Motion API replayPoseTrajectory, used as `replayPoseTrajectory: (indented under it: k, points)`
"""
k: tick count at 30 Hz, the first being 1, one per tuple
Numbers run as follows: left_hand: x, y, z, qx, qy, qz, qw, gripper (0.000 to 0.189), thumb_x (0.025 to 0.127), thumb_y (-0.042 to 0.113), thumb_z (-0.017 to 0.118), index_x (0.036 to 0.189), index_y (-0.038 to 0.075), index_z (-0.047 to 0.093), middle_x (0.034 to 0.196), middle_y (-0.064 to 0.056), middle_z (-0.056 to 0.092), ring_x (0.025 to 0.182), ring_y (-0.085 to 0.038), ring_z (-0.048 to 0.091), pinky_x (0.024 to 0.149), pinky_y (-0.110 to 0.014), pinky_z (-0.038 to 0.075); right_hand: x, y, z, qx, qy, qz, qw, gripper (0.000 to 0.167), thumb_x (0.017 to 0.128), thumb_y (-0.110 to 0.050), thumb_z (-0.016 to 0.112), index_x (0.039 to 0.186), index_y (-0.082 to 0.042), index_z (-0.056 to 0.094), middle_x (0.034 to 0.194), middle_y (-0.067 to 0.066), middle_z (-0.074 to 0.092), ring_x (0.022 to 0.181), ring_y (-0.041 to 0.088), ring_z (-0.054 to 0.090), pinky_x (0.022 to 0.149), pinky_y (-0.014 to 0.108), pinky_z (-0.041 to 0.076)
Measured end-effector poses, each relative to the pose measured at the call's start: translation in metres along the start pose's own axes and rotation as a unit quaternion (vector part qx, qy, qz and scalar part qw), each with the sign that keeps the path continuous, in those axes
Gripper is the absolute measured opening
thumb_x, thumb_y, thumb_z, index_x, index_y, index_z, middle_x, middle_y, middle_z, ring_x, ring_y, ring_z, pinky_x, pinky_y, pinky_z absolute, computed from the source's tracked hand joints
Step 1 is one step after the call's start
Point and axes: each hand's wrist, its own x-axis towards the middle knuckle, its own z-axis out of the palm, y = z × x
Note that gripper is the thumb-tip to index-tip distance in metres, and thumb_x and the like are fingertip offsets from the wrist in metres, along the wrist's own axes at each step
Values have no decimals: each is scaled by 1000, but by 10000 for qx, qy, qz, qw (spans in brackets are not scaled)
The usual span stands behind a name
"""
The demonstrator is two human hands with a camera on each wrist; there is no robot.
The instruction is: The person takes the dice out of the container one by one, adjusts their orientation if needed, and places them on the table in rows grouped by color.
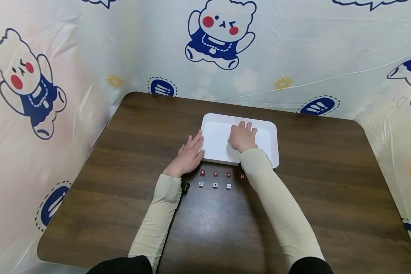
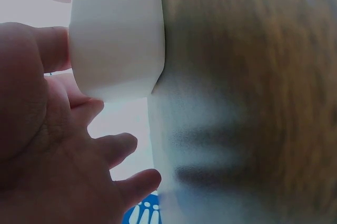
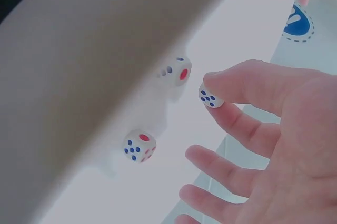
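A shallow white tray (image 1: 216, 135) lies on the table. Over its middle, my right hand (image 1: 244, 137) pinches a white die (image 3: 210, 99) between thumb and index finger, the other fingers spread. Two more white dice, one (image 3: 178, 72) near the pinched die and another (image 3: 140, 146) lower down, rest in the tray in the right wrist view; my hand and sleeve hide them from the head view. My left hand (image 1: 189, 155) rests against the tray's near left corner, fingers fairly straight, with the thumb along the near wall (image 2: 118, 40).
In front of the tray runs a row of several red dice (image 1: 215, 174). Below it is a row of three white dice (image 1: 215, 185). The brown wooden table (image 1: 130, 152) stands against printed cloth (image 1: 277, 45) hung at the back and both sides.
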Motion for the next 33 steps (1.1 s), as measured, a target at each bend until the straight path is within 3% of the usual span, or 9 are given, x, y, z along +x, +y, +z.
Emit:
replayPoseTrajectory:
  k: [12,22,33]
  points:
    - [0,1,0,10,-44,-69,10000,61,103,39,35,155,12,18,164,7,-3,152,-31,-1,117,-60,9,-8,-1,-11,-7,131,-178,9998,18,90,-20,61,100,-6,65,117,19,49,116,37,33,101,57,25]
    - [1,1,0,23,-57,-95,9999,61,103,40,34,155,13,17,164,9,-4,152,-30,-2,117,-60,9,-18,6,-25,29,267,-323,9991,20,90,-21,61,102,-6,65,125,19,48,121,39,33,102,58,25]
    - [1,3,-1,82,-93,-89,9999,72,100,50,40,156,12,15,164,5,-4,151,-32,-1,117,-61,9,-27,12,-33,213,338,-310,9987,20,89,-24,64,100,-6,63,122,18,48,120,38,33,103,59,25]
